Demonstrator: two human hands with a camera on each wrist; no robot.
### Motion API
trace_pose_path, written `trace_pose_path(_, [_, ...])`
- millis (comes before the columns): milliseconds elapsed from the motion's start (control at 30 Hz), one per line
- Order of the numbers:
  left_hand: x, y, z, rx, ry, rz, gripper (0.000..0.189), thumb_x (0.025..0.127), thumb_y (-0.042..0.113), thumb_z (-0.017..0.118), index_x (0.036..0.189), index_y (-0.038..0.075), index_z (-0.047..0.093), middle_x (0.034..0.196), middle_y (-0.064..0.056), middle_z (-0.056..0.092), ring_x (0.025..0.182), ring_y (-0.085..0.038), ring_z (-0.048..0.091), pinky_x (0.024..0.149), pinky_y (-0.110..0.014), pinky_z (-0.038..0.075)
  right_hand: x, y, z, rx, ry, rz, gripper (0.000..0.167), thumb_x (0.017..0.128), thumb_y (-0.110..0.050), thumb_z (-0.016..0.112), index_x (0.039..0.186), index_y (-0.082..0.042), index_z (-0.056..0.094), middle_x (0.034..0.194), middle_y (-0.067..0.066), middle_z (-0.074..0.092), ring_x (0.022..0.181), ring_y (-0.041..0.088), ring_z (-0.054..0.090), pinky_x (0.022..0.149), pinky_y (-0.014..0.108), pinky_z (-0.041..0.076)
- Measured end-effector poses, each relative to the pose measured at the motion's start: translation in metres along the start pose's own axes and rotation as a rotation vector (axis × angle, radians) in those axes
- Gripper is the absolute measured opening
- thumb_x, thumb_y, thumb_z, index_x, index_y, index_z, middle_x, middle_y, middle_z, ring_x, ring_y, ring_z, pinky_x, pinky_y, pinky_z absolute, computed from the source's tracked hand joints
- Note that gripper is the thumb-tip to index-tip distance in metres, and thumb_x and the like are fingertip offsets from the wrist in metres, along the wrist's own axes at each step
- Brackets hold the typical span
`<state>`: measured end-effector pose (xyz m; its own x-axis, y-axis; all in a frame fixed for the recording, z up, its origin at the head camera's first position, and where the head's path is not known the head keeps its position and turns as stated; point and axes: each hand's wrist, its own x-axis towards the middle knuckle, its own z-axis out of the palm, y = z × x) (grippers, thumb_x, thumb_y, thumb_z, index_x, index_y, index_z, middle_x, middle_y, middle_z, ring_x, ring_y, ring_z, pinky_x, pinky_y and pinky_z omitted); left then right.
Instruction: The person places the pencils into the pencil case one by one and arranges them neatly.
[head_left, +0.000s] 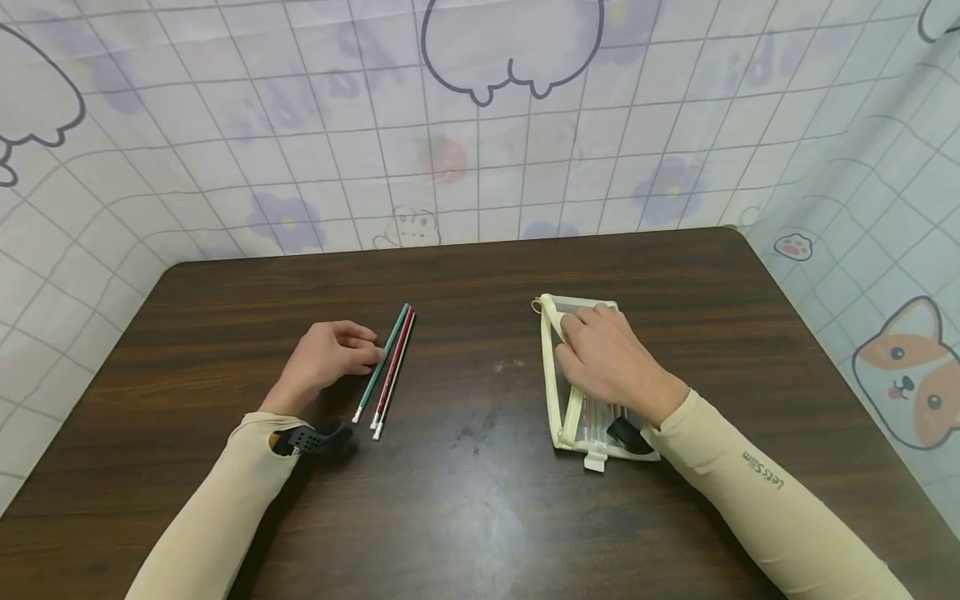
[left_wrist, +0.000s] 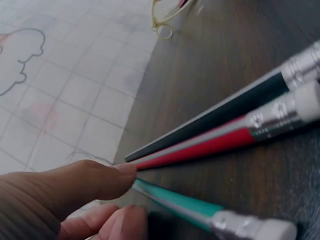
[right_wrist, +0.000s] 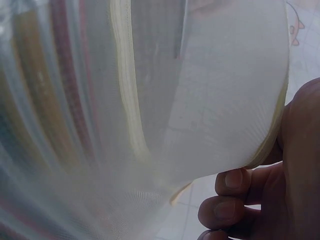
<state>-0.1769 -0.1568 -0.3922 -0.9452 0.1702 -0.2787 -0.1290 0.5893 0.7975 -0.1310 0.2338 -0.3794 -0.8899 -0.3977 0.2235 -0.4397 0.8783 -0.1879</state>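
Three pencils with white erasers lie side by side on the table: a teal one (head_left: 379, 367), a red one (left_wrist: 210, 146) and a dark one (left_wrist: 225, 108). My left hand (head_left: 330, 354) rests beside them, fingers loosely bent, its thumb tip at the teal and red pencils in the left wrist view. On the right is a see-through mesh pencil pouch (head_left: 549, 367) with cream edging and a zip. My right hand (head_left: 603, 354) lies over it and pinches its edge between thumb and fingers. Blurred coloured stripes, apparently pencils, show through the mesh (right_wrist: 210, 100) in the right wrist view.
Both hands rest over a dark wood-grain table (head_left: 465, 500). A white grid-patterned cloth (head_left: 480, 167) with cartoon drawings hangs behind it and along the sides. A small ring (head_left: 536, 305) is at the pouch's far left corner. A black wrist strap (head_left: 321, 438) circles the left wrist.
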Motion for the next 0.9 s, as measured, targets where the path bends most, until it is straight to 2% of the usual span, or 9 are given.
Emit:
trace_pose_path(100, [0.0015, -0.0009, 0.0006, 0.069, 0.02, -0.009, 0.049, 0.087, 0.028, 0.084, 0.125, 0.003, 0.067, 0.112, -0.012, 0.077, 0.082, -0.012, 0.076, 0.086, -0.033, 0.065, -0.0001, -0.0001, 0.0005, -0.001, 0.002, 0.0, 0.026, 0.095, -0.014, 0.042, 0.069, -0.013, 0.044, 0.068, 0.004, 0.042, 0.067, 0.02, 0.034, 0.067, 0.029, 0.027])
trace_pose_path(200, [0.002, 0.0, 0.0019, 0.103, 0.029, -0.019, 0.05, 0.085, 0.031, 0.086, 0.123, 0.005, 0.069, 0.11, -0.01, 0.077, 0.082, -0.012, 0.075, 0.082, -0.029, 0.062, -0.0002, 0.0, 0.0009, -0.003, 0.005, -0.003, 0.026, 0.095, -0.013, 0.042, 0.069, -0.013, 0.043, 0.068, 0.003, 0.042, 0.067, 0.02, 0.034, 0.068, 0.029, 0.027])
trace_pose_path(467, [0.0015, 0.0029, 0.0052, 0.196, 0.068, -0.013, 0.04, 0.086, 0.029, 0.085, 0.118, 0.009, 0.072, 0.11, -0.008, 0.077, 0.1, -0.024, 0.068, 0.089, -0.032, 0.051, -0.0011, 0.0006, 0.0004, 0.001, 0.012, -0.001, 0.026, 0.094, -0.013, 0.042, 0.068, -0.013, 0.043, 0.067, 0.004, 0.042, 0.066, 0.021, 0.034, 0.067, 0.029, 0.027])
trace_pose_path(667, [0.0022, 0.0058, 0.0086, 0.295, 0.101, 0.02, 0.029, 0.087, 0.023, 0.076, 0.114, 0.011, 0.075, 0.101, -0.006, 0.079, 0.091, -0.022, 0.067, 0.075, -0.026, 0.051, -0.0017, 0.0007, 0.0001, 0.011, 0.003, 0.007, 0.026, 0.095, -0.013, 0.042, 0.068, -0.013, 0.042, 0.067, 0.003, 0.042, 0.066, 0.021, 0.034, 0.067, 0.029, 0.027])
trace_pose_path(800, [0.0003, 0.0068, 0.0066, 0.268, 0.087, 0.023, 0.028, 0.087, 0.018, 0.07, 0.114, 0.011, 0.075, 0.102, -0.008, 0.077, 0.088, -0.02, 0.066, 0.074, -0.026, 0.05, -0.0016, 0.0007, 0.0003, 0.013, 0.0, 0.008, 0.027, 0.095, -0.013, 0.041, 0.068, -0.014, 0.042, 0.067, 0.003, 0.041, 0.066, 0.021, 0.033, 0.067, 0.029, 0.026])
trace_pose_path(900, [-0.0016, 0.0062, 0.0036, 0.21, 0.039, 0.011, 0.032, 0.09, 0.017, 0.066, 0.121, 0.009, 0.072, 0.107, -0.011, 0.075, 0.087, -0.02, 0.068, 0.08, -0.029, 0.055, -0.0015, 0.0009, 0.0002, 0.008, 0.005, 0.003, 0.027, 0.095, -0.013, 0.041, 0.068, -0.014, 0.042, 0.067, 0.003, 0.041, 0.066, 0.021, 0.032, 0.067, 0.029, 0.025])
